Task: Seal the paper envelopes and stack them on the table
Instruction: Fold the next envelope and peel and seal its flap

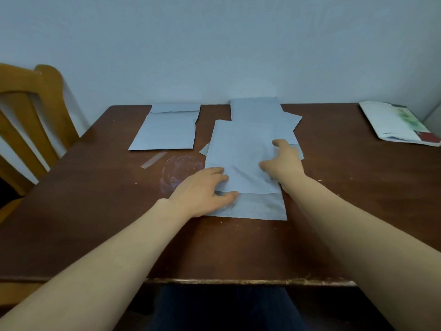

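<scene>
A grey-blue paper envelope (241,151) lies in the middle of the brown table (95,211), its flap end toward me. My left hand (202,189) grips its left edge near the flap, thumb on the flap. My right hand (282,161) rests flat on its right edge, fingers spread. Under and behind it lie more envelopes (255,108) in a loose pile. A single envelope (167,130) with its flap folded lies apart at the back left.
A strip of clear tape (154,160) and a whitish smear (181,170) mark the table left of my hands. A booklet (401,124) lies at the back right corner. A wooden chair (26,115) stands at the left. The wall runs along the table's far edge.
</scene>
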`<state>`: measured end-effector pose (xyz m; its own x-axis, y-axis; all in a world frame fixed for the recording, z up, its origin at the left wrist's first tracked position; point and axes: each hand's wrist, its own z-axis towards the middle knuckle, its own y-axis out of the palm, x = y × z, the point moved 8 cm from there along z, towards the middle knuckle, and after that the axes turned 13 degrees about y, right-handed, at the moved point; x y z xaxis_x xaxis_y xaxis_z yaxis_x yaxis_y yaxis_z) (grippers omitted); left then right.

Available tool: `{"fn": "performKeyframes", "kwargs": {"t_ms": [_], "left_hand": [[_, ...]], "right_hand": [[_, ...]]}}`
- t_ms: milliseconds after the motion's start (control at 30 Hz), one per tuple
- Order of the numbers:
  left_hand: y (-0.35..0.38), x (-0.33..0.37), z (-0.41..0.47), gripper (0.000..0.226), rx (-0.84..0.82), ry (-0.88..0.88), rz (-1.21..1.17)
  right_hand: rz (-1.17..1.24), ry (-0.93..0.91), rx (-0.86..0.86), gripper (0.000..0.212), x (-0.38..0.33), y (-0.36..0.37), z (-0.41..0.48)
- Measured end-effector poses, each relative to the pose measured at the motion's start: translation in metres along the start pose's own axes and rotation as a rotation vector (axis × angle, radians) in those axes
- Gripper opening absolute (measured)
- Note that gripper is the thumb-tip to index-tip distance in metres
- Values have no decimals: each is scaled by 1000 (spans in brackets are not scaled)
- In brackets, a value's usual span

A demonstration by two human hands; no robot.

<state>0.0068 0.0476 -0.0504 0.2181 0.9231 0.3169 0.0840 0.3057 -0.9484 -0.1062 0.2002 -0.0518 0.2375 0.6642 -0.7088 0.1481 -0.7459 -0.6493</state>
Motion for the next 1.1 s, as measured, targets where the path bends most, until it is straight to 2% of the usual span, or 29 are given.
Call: {"fn": "performKeyframes", "kwargs": {"t_ms": [67, 167, 267, 367, 467, 533, 600, 633, 733, 867, 967, 1033, 1100], "left_hand": [[0, 1, 1, 64, -4, -11, 6], [-2, 0, 3, 65, 18, -24, 12], [-2, -2, 4, 64, 47, -70, 12], [-2, -4, 6, 61, 81, -130, -27], [-1, -4, 6, 60, 45, -157, 40], [2, -4, 5, 63, -27, -152, 108], [4, -6, 4, 65, -77, -157, 116], [5, -7, 5, 66, -90, -157, 108], [5, -6, 7, 66, -114, -141, 89], [6, -8, 9, 65, -142, -129, 72], [6, -10, 11, 62, -143, -122, 132], [3, -6, 12, 61, -101, -115, 187], [-2, 4, 14, 63, -11, -76, 188]], "right_hand": [[30, 11, -27, 58, -2, 3, -3], [-324, -124, 26, 37, -13, 9, -12], [-606, -211, 9, 13, -20, 13, -23], [-757, -241, -58, 25, -31, 13, -34], [-822, -190, -218, 20, -39, 17, -35], [-762, -199, -161, 15, -44, 11, -22], [-685, -223, -1, 26, -47, 1, -5], [-673, -209, 21, 36, -44, -1, 1], [-648, -118, -86, 56, -33, 5, 13], [-602, -91, 51, 54, -33, -8, 18], [-278, -44, -44, 63, -30, -18, 20], [-8, 67, -147, 69, -21, -31, 14], [230, 194, -210, 58, -6, -44, 8]]}}
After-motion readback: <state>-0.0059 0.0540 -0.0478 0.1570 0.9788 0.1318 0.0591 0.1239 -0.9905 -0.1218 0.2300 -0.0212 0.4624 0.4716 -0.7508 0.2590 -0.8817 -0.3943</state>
